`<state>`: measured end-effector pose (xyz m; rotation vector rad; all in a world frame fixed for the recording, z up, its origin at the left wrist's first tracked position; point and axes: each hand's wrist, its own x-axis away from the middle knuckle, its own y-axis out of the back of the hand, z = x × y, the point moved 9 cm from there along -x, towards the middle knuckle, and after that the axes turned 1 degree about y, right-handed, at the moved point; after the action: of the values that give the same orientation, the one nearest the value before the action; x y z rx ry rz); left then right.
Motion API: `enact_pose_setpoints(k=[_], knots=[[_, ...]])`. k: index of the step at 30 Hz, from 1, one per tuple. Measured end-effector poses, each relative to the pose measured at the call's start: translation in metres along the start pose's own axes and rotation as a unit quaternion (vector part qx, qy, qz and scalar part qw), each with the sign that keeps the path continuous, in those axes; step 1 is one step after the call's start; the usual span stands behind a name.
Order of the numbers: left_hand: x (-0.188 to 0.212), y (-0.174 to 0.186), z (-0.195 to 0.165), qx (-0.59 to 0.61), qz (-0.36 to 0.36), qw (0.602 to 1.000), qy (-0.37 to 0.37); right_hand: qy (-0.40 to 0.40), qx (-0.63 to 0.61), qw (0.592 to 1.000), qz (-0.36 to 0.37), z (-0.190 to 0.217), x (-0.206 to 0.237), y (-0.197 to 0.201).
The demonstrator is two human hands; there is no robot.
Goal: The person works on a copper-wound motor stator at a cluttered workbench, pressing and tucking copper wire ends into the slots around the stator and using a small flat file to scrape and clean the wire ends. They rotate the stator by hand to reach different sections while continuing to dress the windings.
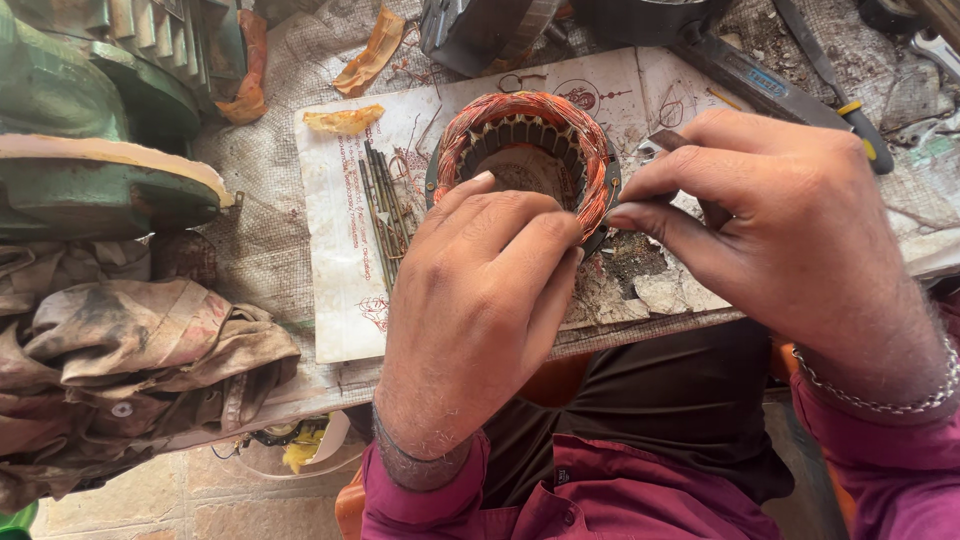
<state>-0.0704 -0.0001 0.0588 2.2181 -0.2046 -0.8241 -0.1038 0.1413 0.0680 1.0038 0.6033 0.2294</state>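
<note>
A round motor stator (528, 140) wound with copper-coloured wire lies on a dirty white board (340, 290) in front of me. My left hand (478, 300) rests over its near edge, fingers curled down on the rim. My right hand (780, 220) is at the stator's right side, thumb and forefinger pinched on a small dark metal tool (668, 140) whose tip touches the winding. A chain bracelet (880, 400) hangs on my right wrist.
A bundle of thin dark strips (385, 205) lies left of the stator. A green metal machine housing (90, 150) and a heap of dirty rags (120, 360) fill the left. A yellow-tipped tool (850, 110) and a metal file (750, 75) lie at the back right.
</note>
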Motion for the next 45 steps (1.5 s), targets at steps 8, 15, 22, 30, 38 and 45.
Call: enact_pose_setpoints(k=[8, 15, 22, 30, 38, 45], knots=[[-0.001, 0.0, -0.002, -0.014, -0.004, 1.0, -0.004, 0.025, -0.017, 1.0, -0.002, 0.0, -0.004, -0.002], [-0.001, 0.001, -0.003, -0.016, -0.002, 1.0, -0.006, 0.033, 0.007, 0.999, -0.028, 0.001, -0.001, 0.001], [-0.005, 0.006, -0.018, -0.075, -0.002, 0.994, -0.083, 0.078, 0.008, 0.996, -0.03, 0.012, -0.003, 0.003], [-0.001, 0.003, -0.014, -0.071, 0.019, 0.994, -0.075, 0.031, 0.024, 0.998, -0.041, 0.005, -0.001, 0.002], [0.001, 0.001, -0.01, -0.045, 0.026, 0.998, -0.045, 0.013, 0.002, 1.0, -0.018, -0.001, 0.001, -0.002], [0.006, 0.001, -0.009, -0.073, 0.048, 0.996, -0.01, 0.008, 0.005, 1.0, -0.023, 0.0, 0.002, -0.002]])
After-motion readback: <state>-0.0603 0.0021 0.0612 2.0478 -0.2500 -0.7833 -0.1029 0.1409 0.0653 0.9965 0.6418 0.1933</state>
